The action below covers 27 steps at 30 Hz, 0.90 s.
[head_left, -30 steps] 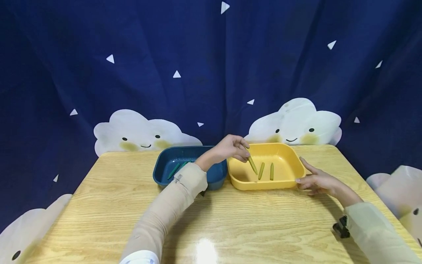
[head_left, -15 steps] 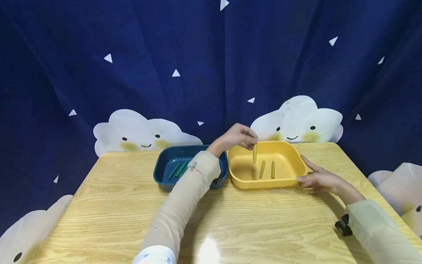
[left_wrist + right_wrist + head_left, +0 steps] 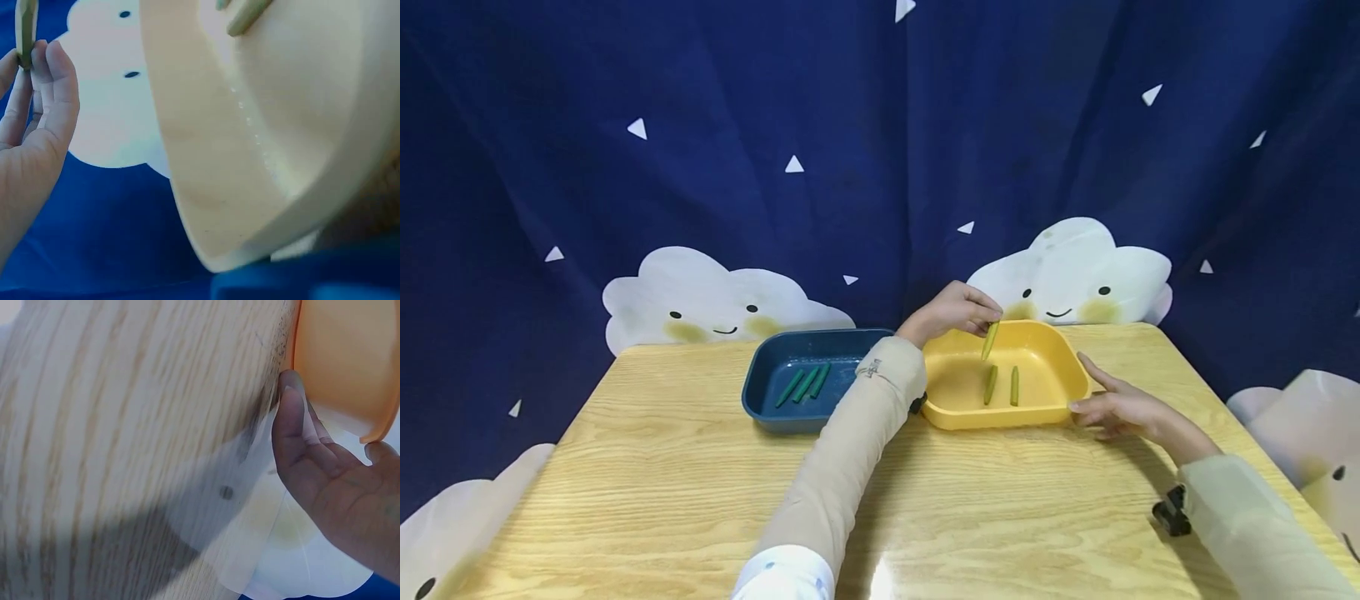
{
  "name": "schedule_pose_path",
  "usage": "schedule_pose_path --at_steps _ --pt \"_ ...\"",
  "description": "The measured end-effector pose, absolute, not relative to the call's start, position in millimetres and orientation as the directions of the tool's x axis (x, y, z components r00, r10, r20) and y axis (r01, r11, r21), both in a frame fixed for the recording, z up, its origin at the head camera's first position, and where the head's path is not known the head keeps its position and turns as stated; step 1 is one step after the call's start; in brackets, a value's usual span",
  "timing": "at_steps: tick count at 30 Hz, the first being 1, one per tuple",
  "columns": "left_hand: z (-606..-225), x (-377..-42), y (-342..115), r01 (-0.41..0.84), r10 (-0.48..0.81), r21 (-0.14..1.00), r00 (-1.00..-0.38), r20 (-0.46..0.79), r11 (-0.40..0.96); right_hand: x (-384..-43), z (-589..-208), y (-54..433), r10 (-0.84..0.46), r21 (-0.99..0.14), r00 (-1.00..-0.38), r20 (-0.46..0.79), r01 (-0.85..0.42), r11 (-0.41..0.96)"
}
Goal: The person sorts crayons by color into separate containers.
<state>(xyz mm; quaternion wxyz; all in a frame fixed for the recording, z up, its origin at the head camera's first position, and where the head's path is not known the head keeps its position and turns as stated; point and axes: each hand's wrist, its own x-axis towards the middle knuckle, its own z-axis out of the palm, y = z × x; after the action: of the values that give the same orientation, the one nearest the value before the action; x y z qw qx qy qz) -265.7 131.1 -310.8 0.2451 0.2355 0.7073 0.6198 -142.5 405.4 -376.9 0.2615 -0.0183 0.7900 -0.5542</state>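
Note:
My left hand [image 3: 957, 312] pinches a yellow-green crayon [image 3: 991, 340] by its upper end, over the back part of the yellow tray [image 3: 1045, 418]. In the left wrist view the crayon [image 3: 25, 31] looks faceted and sits between thumb and fingertips. Two more such crayons, one on the left [image 3: 991, 385] and one on the right [image 3: 1015, 386], lie in that tray. My right hand [image 3: 1120, 408] touches the tray's front right corner, one straight finger along the side and the thumb at the front. Its fingertips [image 3: 291, 387] meet the tray wall in the right wrist view.
Left of the yellow tray stands a dark blue tray [image 3: 756, 408], partly behind my left sleeve, with three green crayons [image 3: 805, 384] in it. Both rest at the far edge of a wooden table [image 3: 700, 492]. A blue curtain [image 3: 850, 125] with clouds hangs behind.
My left hand has moved right and a little up with the crayon, uncovering more of the green crayons. The right hand stays at the tray corner.

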Motion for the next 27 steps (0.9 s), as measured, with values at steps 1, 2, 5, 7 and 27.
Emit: schedule_pose_path --at_steps 1,2,5,7,27 --pt "-312.4 -267.2 132.3 0.026 0.634 0.992 -0.771 -0.061 0.127 -143.3 -377.6 405.5 -0.321 -0.884 -0.86 -0.397 0.264 0.386" --pt "-314.3 -269.3 133.5 0.018 0.629 0.991 -0.774 -0.068 0.129 -143.5 -378.0 405.1 -0.324 -0.885 -0.859 -0.396 0.263 0.384" --pt "-319.4 -275.1 136.4 -0.005 0.619 0.989 -0.78 -0.096 0.148 -144.9 -380.0 405.0 -0.35 -0.89 -0.85 -0.394 0.259 0.374" --pt "-322.1 -278.8 138.6 -0.016 0.615 0.987 -0.781 -0.111 0.157 -144.5 -380.2 404.2 -0.339 -0.892 -0.856 -0.391 0.261 0.369" --pt "-337.4 -292.8 153.7 -0.173 0.606 0.918 -0.706 -0.367 0.356 -140.8 -373.8 400.5 -0.223 -0.869 -0.882 -0.415 0.311 0.385"
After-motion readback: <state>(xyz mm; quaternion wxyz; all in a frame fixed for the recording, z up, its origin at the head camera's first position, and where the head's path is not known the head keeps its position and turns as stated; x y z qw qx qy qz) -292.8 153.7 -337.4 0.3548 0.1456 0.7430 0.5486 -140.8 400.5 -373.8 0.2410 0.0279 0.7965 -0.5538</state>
